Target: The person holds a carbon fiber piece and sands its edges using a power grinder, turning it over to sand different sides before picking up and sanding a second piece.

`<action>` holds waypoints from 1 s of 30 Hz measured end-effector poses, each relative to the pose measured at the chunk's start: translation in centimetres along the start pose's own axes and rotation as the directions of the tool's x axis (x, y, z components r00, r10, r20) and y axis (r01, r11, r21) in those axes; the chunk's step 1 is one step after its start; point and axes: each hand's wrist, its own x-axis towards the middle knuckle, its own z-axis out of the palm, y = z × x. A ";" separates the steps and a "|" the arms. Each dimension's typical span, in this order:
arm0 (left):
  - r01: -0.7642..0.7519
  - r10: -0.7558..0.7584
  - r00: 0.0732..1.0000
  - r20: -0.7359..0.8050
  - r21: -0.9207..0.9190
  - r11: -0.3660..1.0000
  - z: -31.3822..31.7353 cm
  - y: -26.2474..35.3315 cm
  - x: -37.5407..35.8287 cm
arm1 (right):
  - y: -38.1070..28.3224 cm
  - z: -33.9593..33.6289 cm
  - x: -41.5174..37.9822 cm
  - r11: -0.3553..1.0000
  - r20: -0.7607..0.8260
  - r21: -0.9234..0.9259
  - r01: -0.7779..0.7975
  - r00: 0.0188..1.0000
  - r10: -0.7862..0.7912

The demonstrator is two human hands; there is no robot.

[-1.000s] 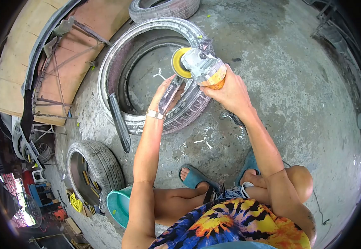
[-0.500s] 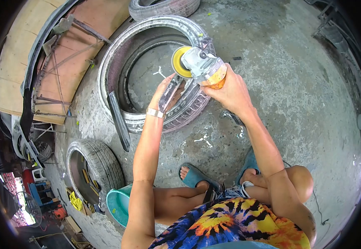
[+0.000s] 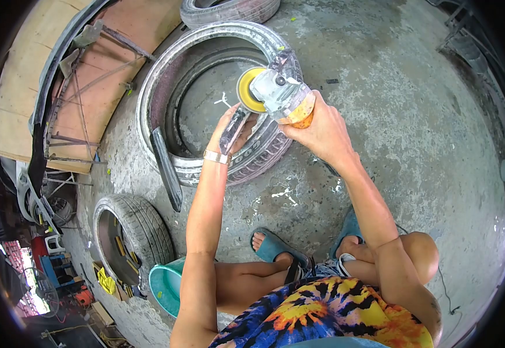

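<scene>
An angle grinder with a yellow disc and a dusty orange body is held in my right hand, fingers wrapped round it. My left hand grips a narrow dark strip-like part, whose upper end is at the disc's lower edge. Both hands are over the right side of a large dusty tire lying on the floor. A long dark strip leans across the tire's left rim.
Another tire lies at the top. A third tire stands at lower left beside a teal bucket. A wooden panel on a metal frame is at upper left. A cable runs along the floor at right.
The grinder and my right hand have moved slightly to the left. My left hand has shifted very little, still gripping the dark part.
</scene>
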 end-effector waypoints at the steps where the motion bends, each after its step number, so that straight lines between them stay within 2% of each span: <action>1: -0.011 0.014 0.996 -0.085 0.039 0.999 0.7 0.1 -0.2 | 0.0 0.0 0.1 1.000 0.003 -0.008 -0.014 1.000 0.014; 2: -0.018 0.031 0.985 -0.168 0.078 0.997 1.3 0.1 -0.3 | 0.0 0.0 0.1 0.999 0.005 -0.016 -0.027 1.000 0.027; 5: -0.040 0.048 0.968 -0.245 0.038 0.998 1.8 -0.2 -0.4 | -0.3 -0.2 -0.1 0.999 0.029 -0.019 -0.037 0.999 0.037; 12: -0.022 0.029 0.991 -0.132 0.055 0.998 0.6 -0.1 -0.2 | -0.4 -0.1 -0.1 0.999 0.009 -0.043 -0.027 1.000 0.027; 14: -0.041 0.075 0.942 -0.328 0.110 0.993 1.1 -0.4 -0.3 | -0.4 -0.1 -0.2 0.999 0.029 -0.032 -0.015 0.999 0.016; 15: -0.040 0.075 0.942 -0.328 0.110 0.993 0.4 -0.3 0.0 | -0.5 -0.1 -0.2 0.999 0.030 -0.032 -0.016 0.999 0.016; 17: 0.007 -0.004 0.999 0.044 -0.048 0.999 -0.7 0.0 0.3 | -0.5 -0.1 -0.2 0.999 0.019 -0.042 -0.019 1.000 0.020; 18: 0.007 -0.004 0.999 0.044 -0.049 0.999 -1.2 -0.3 0.4 | -0.6 -0.1 -0.2 0.999 0.020 -0.042 -0.019 1.000 0.020; 20: -0.048 0.072 0.968 -0.239 0.104 0.993 0.9 -0.3 -0.4 | -0.6 -0.2 -0.2 0.998 0.015 -0.062 -0.024 1.000 0.025; 23: -0.029 0.028 0.983 -0.184 -0.004 1.000 0.8 -0.1 -0.2 | -0.4 -0.1 -0.2 0.997 0.028 -0.078 -0.011 1.000 0.013; 24: -0.028 0.027 0.982 -0.185 -0.005 1.000 0.8 -0.1 -0.2 | -0.4 0.0 -0.2 0.997 0.029 -0.078 -0.012 0.999 0.014; 26: -0.010 0.028 0.987 -0.158 0.116 0.993 1.4 0.1 -0.4 | -0.3 0.0 -0.1 0.997 0.005 -0.076 -0.002 1.000 0.002; 30: -0.031 0.046 0.976 -0.215 0.071 0.997 1.2 -0.2 -0.3 | -0.5 -0.1 -0.2 0.998 0.037 -0.069 -0.006 0.999 0.008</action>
